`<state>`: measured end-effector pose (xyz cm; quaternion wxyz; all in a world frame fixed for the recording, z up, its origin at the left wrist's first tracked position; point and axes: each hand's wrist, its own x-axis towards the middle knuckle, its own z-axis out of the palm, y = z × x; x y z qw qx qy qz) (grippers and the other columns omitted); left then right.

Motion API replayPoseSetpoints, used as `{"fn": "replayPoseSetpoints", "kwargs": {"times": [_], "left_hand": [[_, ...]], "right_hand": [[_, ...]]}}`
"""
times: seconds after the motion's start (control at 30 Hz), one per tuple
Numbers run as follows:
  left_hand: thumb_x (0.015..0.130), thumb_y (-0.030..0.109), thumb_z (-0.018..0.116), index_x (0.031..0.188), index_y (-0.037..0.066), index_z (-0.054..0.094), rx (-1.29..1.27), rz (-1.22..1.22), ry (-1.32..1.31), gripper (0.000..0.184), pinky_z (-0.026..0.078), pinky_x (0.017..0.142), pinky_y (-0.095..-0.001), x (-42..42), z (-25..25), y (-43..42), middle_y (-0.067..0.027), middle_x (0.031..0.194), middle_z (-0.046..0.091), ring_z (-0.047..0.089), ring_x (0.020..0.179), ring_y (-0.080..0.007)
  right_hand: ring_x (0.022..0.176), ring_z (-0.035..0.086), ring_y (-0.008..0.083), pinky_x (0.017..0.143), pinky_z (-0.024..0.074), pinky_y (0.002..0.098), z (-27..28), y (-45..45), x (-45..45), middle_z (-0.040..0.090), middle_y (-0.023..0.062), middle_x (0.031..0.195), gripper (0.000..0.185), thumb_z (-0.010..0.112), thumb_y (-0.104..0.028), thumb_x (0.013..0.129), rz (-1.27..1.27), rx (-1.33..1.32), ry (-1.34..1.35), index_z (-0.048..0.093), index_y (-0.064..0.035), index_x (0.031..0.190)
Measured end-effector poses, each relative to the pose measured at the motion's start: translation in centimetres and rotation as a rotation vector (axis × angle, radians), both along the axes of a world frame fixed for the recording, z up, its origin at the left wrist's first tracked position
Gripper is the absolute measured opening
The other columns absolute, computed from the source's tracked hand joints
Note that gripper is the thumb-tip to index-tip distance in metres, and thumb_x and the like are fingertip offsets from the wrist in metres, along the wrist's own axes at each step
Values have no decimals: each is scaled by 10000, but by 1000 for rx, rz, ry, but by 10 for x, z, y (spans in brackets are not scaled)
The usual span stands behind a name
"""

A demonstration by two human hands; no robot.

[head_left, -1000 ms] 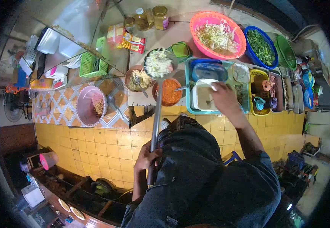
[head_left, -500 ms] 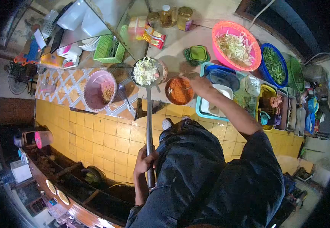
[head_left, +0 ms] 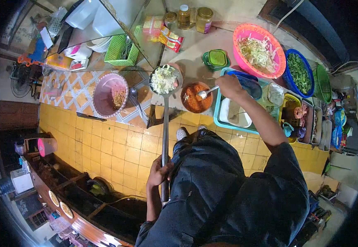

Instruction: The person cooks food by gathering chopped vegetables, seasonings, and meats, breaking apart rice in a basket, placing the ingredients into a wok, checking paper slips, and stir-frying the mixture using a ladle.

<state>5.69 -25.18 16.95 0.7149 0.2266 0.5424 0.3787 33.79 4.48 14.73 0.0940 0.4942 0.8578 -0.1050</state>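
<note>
My left hand [head_left: 160,173] is wrapped round the long metal handle of a ladle [head_left: 165,127], near its lower end. A heap of chopped pale vegetables [head_left: 163,80] fills the ladle's round head, which is held over the counter's edge. My right hand [head_left: 229,87] grips a metal spoon [head_left: 210,91] by its handle. The spoon's tip is at the surface of a red-orange chili paste [head_left: 193,101] in a round bowl. To the right of that bowl, a turquoise tray [head_left: 219,119] carries a white container [head_left: 245,117].
A pink basin of shredded cabbage [head_left: 258,51] and a blue basket of greens [head_left: 299,73] stand at the back right. Left of the ladle are a pink tub [head_left: 99,97] and loose spoons [head_left: 136,103]. Jars [head_left: 204,19] line the wall. Yellow tiles [head_left: 100,142] cover the floor.
My right hand has lifted slightly and shifted right, and the spoon now shows at the paste's right side. The paste's surface looks stirred. My left hand still holds the loaded ladle.
</note>
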Motion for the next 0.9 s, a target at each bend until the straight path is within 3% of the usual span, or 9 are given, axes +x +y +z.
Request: {"fn": "replayPoseSetpoints", "kwargs": {"times": [0.23,0.47,0.53,0.6,0.73,0.9], "left_hand": [[819,79,570,876,24,454,-16,-65,65,140,360,394,-248,1,-1,-2,-18,546,462,441,395,-113],[818,84,570,866,23,458,-26,-130,94,136,357,395,-242,3,4,1,-17,563,467,442,398,-109],[804,92,582,856,22,468,-25,-118,-40,144,353,392,-237,3,4,4,-14,571,467,439,397,-105],[797,97,589,852,24,472,-15,-138,-61,148,350,386,-232,0,2,5,-12,574,469,435,394,-100],[793,105,591,837,32,472,-5,-156,-112,147,333,363,-218,-6,1,8,-14,578,467,425,387,-89],[785,73,558,815,33,455,-20,-92,-208,115,323,347,-218,-9,2,15,-25,568,461,418,375,-95]], "right_hand": [[798,633,306,704,488,430,20,-3,9,643,155,806,168,553,-19,679,-16,-3,13,656,-81,797],[815,602,308,719,463,416,55,-6,6,629,138,825,219,524,-8,728,-47,194,366,644,-80,896],[840,583,311,720,451,413,56,-9,-3,623,132,840,237,527,1,734,-52,220,463,634,-64,936],[831,603,293,779,456,398,49,-14,-13,632,115,894,267,499,17,716,45,466,450,626,-70,934],[868,590,283,806,448,381,31,-14,-10,623,102,930,295,496,17,704,-33,533,497,617,-65,959],[832,589,292,796,448,384,48,-25,1,626,108,881,325,542,38,653,-132,599,506,621,-61,953]]}}
